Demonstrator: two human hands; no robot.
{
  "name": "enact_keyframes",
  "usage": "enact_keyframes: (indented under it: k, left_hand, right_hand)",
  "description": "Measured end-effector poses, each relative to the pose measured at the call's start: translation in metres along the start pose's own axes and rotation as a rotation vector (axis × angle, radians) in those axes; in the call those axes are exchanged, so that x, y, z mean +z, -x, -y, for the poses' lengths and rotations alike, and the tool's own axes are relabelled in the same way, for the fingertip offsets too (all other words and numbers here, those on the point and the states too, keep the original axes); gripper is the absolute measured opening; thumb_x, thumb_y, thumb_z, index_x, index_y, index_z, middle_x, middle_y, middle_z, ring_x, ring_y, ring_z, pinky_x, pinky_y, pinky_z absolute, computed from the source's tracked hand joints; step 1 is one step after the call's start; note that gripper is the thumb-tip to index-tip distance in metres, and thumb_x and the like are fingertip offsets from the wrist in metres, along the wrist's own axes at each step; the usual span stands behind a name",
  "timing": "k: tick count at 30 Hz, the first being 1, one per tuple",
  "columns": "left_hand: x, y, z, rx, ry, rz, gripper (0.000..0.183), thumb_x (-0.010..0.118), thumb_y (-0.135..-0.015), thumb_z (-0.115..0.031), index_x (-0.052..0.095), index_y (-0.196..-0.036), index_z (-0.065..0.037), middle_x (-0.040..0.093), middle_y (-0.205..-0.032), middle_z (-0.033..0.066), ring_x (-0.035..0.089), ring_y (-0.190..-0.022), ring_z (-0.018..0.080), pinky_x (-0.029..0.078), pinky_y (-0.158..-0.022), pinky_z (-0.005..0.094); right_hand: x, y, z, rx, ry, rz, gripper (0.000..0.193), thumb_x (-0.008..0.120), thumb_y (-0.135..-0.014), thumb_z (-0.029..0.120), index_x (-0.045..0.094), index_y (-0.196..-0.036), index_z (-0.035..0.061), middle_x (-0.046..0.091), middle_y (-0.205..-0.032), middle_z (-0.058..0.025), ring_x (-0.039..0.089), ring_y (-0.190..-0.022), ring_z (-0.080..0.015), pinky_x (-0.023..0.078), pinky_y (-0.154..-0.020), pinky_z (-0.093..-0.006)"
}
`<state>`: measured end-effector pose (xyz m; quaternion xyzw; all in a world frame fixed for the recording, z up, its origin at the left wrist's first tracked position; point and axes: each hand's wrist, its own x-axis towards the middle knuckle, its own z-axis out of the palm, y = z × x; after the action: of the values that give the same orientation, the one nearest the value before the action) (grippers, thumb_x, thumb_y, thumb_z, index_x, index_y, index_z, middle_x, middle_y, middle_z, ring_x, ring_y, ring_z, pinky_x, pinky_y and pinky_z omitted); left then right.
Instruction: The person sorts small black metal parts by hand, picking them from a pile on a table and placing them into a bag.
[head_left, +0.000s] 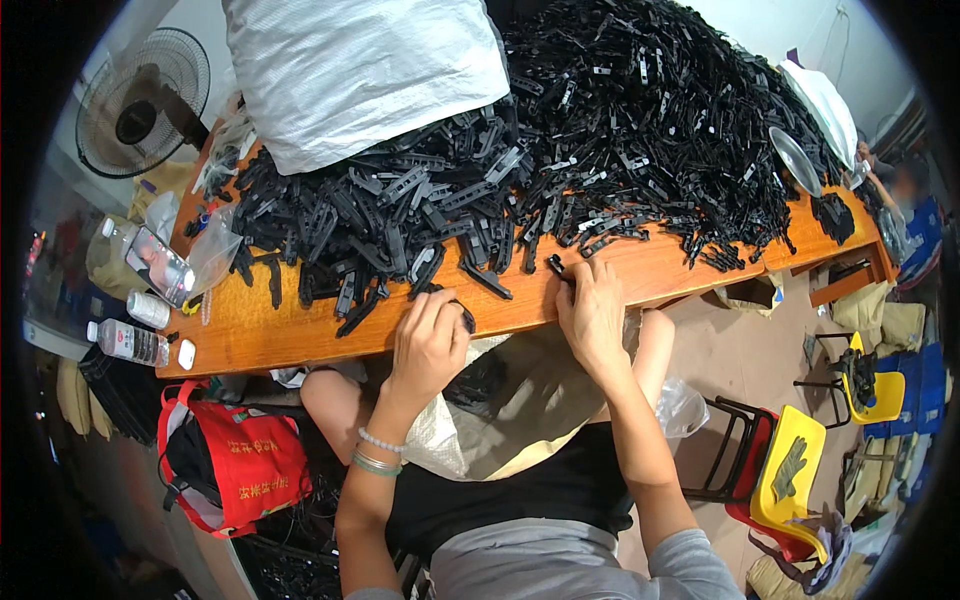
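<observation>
My left hand (432, 338) is closed at the table's front edge, its fingers curled round a dark plastic piece (467, 318) that shows only in part. To its right, my right hand (593, 305) pinches a small black plastic part (558, 266) against the tabletop. The two hands are apart. Just beyond the left hand lies a loose heap of long black plastic parts (400, 200). Farther right rises a large mound of smaller, slim black parts (650, 110). Below the hands, an open woven sack (530, 410) lies across my lap with dark pieces inside.
A white woven bag (365, 75) leans over the left heap. Bottles (130, 343) and a white case (187, 354) stand at the table's left end, near a fan (140, 120). A red bag (240, 465) is below left; a yellow chair (775, 490) with a glove is right.
</observation>
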<state>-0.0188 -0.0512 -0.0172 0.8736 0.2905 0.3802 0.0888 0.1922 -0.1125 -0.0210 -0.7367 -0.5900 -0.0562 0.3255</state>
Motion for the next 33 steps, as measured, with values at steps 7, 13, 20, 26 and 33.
enact_keyframes:
  k: [7, 13, 20, 26, 33]
  left_hand:
    - [-0.006, 0.003, -0.011, -0.334, -0.008, -0.092, 0.017, 0.067, -0.076, 0.001, 0.051, -0.082, 0.004, 0.052, -0.098, 0.0182, 0.057, -0.081, 0.0344, 0.047, -0.072, 0.0356]
    - [-0.006, 0.016, -0.025, -0.614, 0.699, -0.197, 0.014, 0.057, -0.087, 0.001, 0.058, -0.098, 0.01, 0.059, -0.098, 0.0138, 0.065, -0.081, 0.0205, 0.052, -0.07, 0.0277]
    - [-0.022, 0.007, -0.048, -0.639, 1.004, 0.226, 0.027, 0.053, -0.092, -0.004, 0.058, -0.115, 0.009, 0.066, -0.095, 0.0086, 0.064, -0.082, 0.0138, 0.051, -0.073, 0.0244]
    - [-0.032, 0.003, -0.074, -0.417, 0.586, 0.178, 0.03, 0.067, -0.081, -0.004, 0.057, -0.109, 0.004, 0.064, -0.084, 0.0203, 0.066, -0.073, 0.0283, 0.05, -0.064, 0.0333]
    - [-0.029, 0.014, -0.066, -0.319, 0.501, 0.161, 0.031, 0.068, -0.079, -0.003, 0.059, -0.109, 0.002, 0.063, -0.082, 0.0204, 0.065, -0.07, 0.0321, 0.049, -0.058, 0.0343]
  right_hand:
    - [-0.001, 0.006, -0.005, 0.018, -0.17, -0.076, 0.015, 0.061, -0.077, 0.004, 0.054, -0.089, 0.0002, 0.054, -0.085, -0.0136, 0.051, -0.083, -0.0321, 0.042, -0.071, -0.041]
    - [-0.037, 0.027, 0.019, 0.166, -1.025, 0.31, 0.013, 0.064, -0.084, 0.007, 0.065, -0.094, -0.0005, 0.063, -0.084, -0.0074, 0.057, -0.073, -0.0145, 0.045, -0.067, -0.0272]
    - [-0.035, 0.037, 0.034, 0.026, -1.013, 0.344, 0.012, 0.068, -0.08, 0.001, 0.064, -0.091, -0.0021, 0.066, -0.081, -0.0091, 0.063, -0.073, -0.0142, 0.049, -0.065, -0.0256]
    - [-0.026, 0.05, 0.037, 0.09, -1.083, 0.277, 0.01, 0.066, -0.081, -0.004, 0.063, -0.09, -0.0046, 0.064, -0.081, -0.0093, 0.064, -0.073, -0.0136, 0.051, -0.068, -0.0241]
    - [-0.037, 0.045, 0.045, -0.087, -0.783, 0.076, 0.033, 0.074, -0.074, 0.007, 0.061, -0.103, -0.0011, 0.06, -0.09, -0.0124, 0.058, -0.08, -0.0214, 0.047, -0.071, -0.03]
